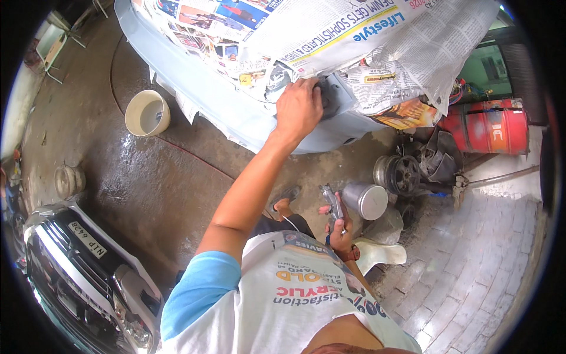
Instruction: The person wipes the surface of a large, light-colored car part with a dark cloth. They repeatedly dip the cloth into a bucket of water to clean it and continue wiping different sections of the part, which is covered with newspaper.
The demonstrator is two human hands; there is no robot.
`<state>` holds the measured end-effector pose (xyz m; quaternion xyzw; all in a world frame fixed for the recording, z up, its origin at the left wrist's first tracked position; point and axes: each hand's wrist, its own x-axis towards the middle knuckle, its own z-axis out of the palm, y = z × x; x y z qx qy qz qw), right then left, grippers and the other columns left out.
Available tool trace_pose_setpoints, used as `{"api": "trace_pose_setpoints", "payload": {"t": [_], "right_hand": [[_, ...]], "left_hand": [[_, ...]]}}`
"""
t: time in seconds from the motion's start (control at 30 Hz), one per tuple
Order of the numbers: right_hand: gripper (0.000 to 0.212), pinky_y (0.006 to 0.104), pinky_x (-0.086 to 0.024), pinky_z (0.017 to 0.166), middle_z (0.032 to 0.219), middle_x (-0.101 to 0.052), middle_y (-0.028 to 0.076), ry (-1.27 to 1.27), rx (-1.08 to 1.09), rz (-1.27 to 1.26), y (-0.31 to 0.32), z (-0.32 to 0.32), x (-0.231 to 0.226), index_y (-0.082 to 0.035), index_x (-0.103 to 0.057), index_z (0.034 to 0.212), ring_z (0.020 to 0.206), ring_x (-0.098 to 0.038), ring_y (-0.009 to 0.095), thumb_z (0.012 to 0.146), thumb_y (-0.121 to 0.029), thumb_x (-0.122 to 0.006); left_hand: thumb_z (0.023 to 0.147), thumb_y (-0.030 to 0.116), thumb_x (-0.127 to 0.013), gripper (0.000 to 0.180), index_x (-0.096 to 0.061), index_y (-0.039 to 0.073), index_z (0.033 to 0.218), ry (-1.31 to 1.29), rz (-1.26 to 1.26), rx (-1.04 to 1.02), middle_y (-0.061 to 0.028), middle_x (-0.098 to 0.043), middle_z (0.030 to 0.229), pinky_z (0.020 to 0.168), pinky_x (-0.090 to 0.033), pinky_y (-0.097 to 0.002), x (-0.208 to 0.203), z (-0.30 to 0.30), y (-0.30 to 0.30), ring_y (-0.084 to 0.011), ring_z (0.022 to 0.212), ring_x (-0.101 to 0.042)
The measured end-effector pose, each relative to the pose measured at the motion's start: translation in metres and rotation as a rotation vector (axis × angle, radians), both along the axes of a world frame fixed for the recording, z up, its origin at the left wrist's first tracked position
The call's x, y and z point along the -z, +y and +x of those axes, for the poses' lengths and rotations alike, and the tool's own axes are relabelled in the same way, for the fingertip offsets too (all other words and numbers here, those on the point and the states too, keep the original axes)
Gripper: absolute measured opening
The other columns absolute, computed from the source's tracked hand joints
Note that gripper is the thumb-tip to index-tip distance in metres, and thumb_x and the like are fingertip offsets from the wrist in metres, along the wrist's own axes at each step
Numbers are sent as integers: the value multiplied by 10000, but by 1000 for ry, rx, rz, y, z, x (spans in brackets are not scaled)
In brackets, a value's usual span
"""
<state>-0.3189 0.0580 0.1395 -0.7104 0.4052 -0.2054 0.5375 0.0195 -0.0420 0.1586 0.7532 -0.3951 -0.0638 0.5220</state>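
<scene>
My left hand (299,106) reaches forward to the front corner of a pale grey car body panel (194,76). It lies palm down with the fingers bent over the surface, beside a dark grey patch (336,99). Whether anything is under the fingertips is hidden. Newspaper sheets (330,35) cover the panel beyond and around that hand. Lower down, close to my body on the right, my right hand (340,231) is closed around a metal spray gun (333,202). A silver round cup (367,201) sits right beside the gun and appears joined to it.
A cream bucket (147,114) stands on the wet floor at left, with a thin hose (194,154) running past. Behind left is a parked dark vehicle (82,248). At right are wheel rims (398,175), a red drum (489,127) and a pale plastic stool (383,253).
</scene>
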Motion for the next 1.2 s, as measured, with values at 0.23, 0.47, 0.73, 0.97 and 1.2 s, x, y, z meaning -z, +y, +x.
{"api": "trace_pose_setpoints", "payload": {"t": [0.23, 0.47, 0.73, 0.97, 1.2], "right_hand": [[727, 229, -439, 548, 1125, -727, 109, -33, 17, 8, 4, 0, 1, -42, -400, 1649, 663, -540, 63, 1100, -516, -451], [746, 232, -446, 553, 1151, -728, 100, -37, -1, 2, -2, 3, 2, -36, -395, 1649, 725, -562, 62, 1099, -538, -450], [756, 230, -438, 551, 1130, -726, 85, -2, -10, 31, 3, 1, 1, -63, -396, 1654, 691, -535, 59, 1097, -571, -450], [758, 229, -444, 555, 1130, -726, 92, 19, -41, 25, 4, 5, 3, -77, -411, 1651, 683, -530, 59, 1094, -590, -446], [740, 229, -443, 550, 1128, -726, 99, 13, -31, 12, 4, 7, 1, -76, -415, 1649, 686, -539, 56, 1099, -571, -449]], "left_hand": [[965, 126, -634, 256, -730, 28, 1182, -110, -53, 137, -187, -740, 1059, 894, -563, -494, -14, -25, -11, -427, 1002, -689], [972, 182, -601, 309, -736, 35, 1207, 33, 216, 418, -229, -756, 1047, 910, -567, -514, 20, -16, 29, -432, 990, -717], [1026, 214, -566, 363, -697, 33, 1313, 313, 11, 260, -244, -738, 1190, 956, -553, -469, 17, -19, 29, -439, 1097, -704], [990, 188, -590, 344, -706, 14, 1263, 176, 114, 223, -250, -723, 1227, 982, -547, -503, 12, -44, 7, -459, 1104, -689], [1015, 248, -563, 413, -706, -32, 1283, 759, -33, 98, -303, -746, 1155, 1001, -530, -465, 42, -31, 9, -452, 1144, -703]]}}
